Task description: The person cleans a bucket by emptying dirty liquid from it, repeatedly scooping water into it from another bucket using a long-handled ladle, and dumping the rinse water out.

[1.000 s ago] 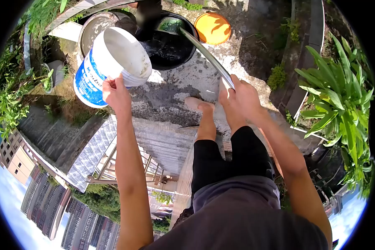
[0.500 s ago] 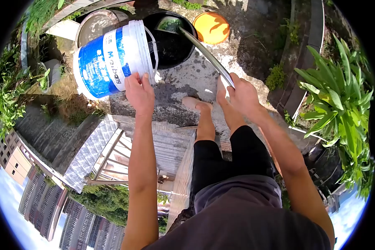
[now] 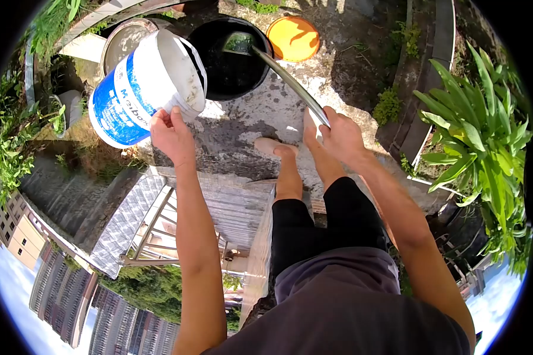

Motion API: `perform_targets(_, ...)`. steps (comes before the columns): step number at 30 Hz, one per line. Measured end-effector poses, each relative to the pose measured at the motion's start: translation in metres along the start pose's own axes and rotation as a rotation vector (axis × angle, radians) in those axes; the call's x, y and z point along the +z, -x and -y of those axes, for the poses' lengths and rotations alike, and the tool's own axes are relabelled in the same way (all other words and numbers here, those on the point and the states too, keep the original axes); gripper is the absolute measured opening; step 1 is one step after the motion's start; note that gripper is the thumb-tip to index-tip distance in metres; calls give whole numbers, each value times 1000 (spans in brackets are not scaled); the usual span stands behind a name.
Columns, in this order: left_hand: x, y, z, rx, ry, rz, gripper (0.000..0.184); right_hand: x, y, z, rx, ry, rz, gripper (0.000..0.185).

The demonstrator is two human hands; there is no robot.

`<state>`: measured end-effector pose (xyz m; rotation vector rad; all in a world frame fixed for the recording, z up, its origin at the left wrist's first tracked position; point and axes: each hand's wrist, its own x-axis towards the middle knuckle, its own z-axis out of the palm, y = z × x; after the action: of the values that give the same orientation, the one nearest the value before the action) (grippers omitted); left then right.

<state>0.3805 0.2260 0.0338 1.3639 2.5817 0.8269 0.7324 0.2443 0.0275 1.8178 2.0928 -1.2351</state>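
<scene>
My left hand [image 3: 173, 135] pinches the edge of a white and blue plastic bucket [image 3: 121, 97] near its rim. The bucket is tilted on its side, its mouth facing right and partly towards me, so the whitish inner wall shows. In my right hand [image 3: 342, 136], fingers wrapped round it, is the long curved handle of a ladle [image 3: 291, 83]. The ladle's head lies inside a round black tub [image 3: 234, 86] and looks greenish and wet. What fills the tub is too dark to make out. The bucket's rim is close to the tub's left side.
An orange round lid [image 3: 293, 39] lies right of the tub. Behind the bucket stands a large greyish round container [image 3: 119, 44]. Broad-leaved plants [image 3: 485, 133] grow beyond a curb at the right. My feet stand on stained concrete [image 3: 231, 139].
The bucket has shifted left with my left hand and turned, so its mouth opens more towards me. My right hand and the ladle have barely moved.
</scene>
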Motion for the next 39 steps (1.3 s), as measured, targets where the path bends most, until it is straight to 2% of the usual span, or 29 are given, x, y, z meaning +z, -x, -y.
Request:
perform_targets(2,-9,-4,7,-255,198,-38,18,1,-2,0,-3,0,-5,33)
perform_targets(3,-12,-4,19,-263,198,-39,18,1,-3,-1,-5,-4,-8,33)
perform_targets(5,-29,-6,45,-395,639,-127,13,1,-4,2,8,5,-3,33)
perform_targets(7,-53,-5,61,-591,872,-189,11,2,-10,3,9,12,-1,32)
perform_targets(9,-75,6,97,-608,1071,-161,12,3,-15,2,39,-4,43,35)
perform_targets(13,-93,58,164,-897,1333,-242,18,-1,-17,9,67,-24,82,32)
perform_targets(14,-92,77,171,-927,1401,-247,18,-4,-17,13,80,-31,91,36)
perform_targets(16,-75,118,187,-1054,1450,-383,17,-1,-19,10,38,-15,70,31)
perform_targets(17,-62,137,193,-1093,1494,-379,16,1,-20,10,7,-17,39,26)
perform_targets(19,-22,163,214,-1267,1495,-469,14,-2,-26,19,20,31,66,27)
perform_targets(21,15,169,213,-1326,1421,-497,17,-3,-28,30,96,-17,104,31)
perform_targets(23,51,167,221,-1475,1325,-590,18,-1,-32,31,86,31,134,38)
perform_targets(27,112,196,229,-1376,1538,-647,23,11,-45,32,0,176,97,46)
perform_targets(29,138,212,215,-1366,1677,-642,28,16,-54,39,83,195,111,46)
perform_targets(30,151,220,201,-1412,1724,-668,28,23,-59,32,57,198,85,46)
perform_targets(32,192,256,188,-1522,1810,-468,23,31,-69,28,36,214,90,45)
perform_targets(34,222,278,157,-1637,1654,-122,19,39,-75,26,44,167,74,43)
perform_targets(35,230,289,149,-1649,1661,-139,19,41,-78,27,37,182,84,43)
perform_targets(37,237,318,140,-1792,1623,77,35,44,-81,30,39,173,104,42)
perform_targets(38,236,331,145,-1805,1625,69,35,45,-82,31,43,144,105,42)
perform_targets(39,232,343,157,-1954,1438,58,38,47,-83,32,42,152,112,42)
